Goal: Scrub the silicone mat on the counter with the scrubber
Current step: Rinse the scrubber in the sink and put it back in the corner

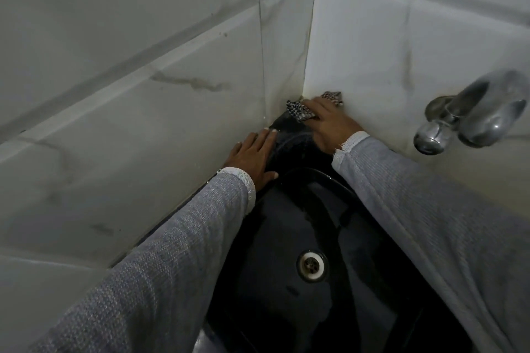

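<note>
A checkered scrubber (299,112) is bunched into the far corner where the two tiled walls meet. My right hand (332,123) holds it there, fingers over it, and its ends stick out on both sides of the fingers. Under and just before the scrubber lies a dark ribbed surface, apparently the silicone mat (288,135), on the black counter ledge behind the basin. My left hand (253,157) rests flat, fingers straight, on the ledge's left part against the wall, beside the mat. Much of the mat is hidden in shadow.
A black sink basin (286,223) with a white-ringed drain (311,266) fills the space below my arms. A chrome tap (470,114) juts from the right wall. White marbled tile walls (143,80) close in on the left and back.
</note>
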